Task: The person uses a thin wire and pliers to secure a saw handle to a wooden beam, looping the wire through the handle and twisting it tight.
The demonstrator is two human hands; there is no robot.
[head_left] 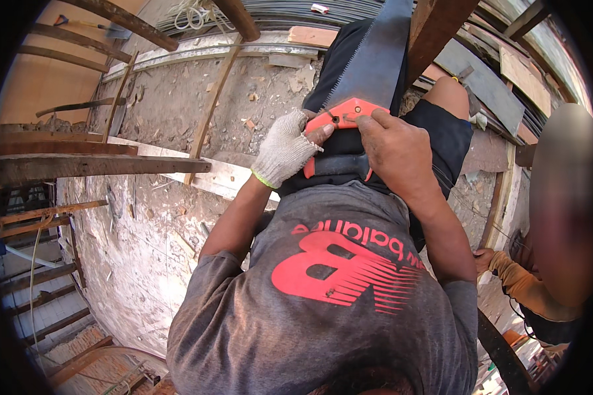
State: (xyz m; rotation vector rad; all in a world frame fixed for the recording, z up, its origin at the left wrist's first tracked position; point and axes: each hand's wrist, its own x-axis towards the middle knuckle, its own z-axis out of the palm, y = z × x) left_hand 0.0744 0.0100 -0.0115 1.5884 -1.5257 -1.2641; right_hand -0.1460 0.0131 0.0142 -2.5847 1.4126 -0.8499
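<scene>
The gloved left hand (284, 150) is gripping the saw (370, 69) by its red handle (339, 116). The bare right hand (398, 151) is touching this handle with bent fingers; if it is pinching something small, I cannot tell. The saw is lying over dark shorts (445, 126), blade pointing away. Farther, dark rods (277, 24) are lying together.

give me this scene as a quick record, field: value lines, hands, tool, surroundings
left hand: gloved, holding the saw's handle, thumb on its face
right hand: bare, fingertips at the handle; whether they pinch something small is unclear
saw: over the person's lap, blade pointing away, teeth on the left
handle: red and black
left side: timber beams above littered ground
right side: another person's sleeve
</scene>
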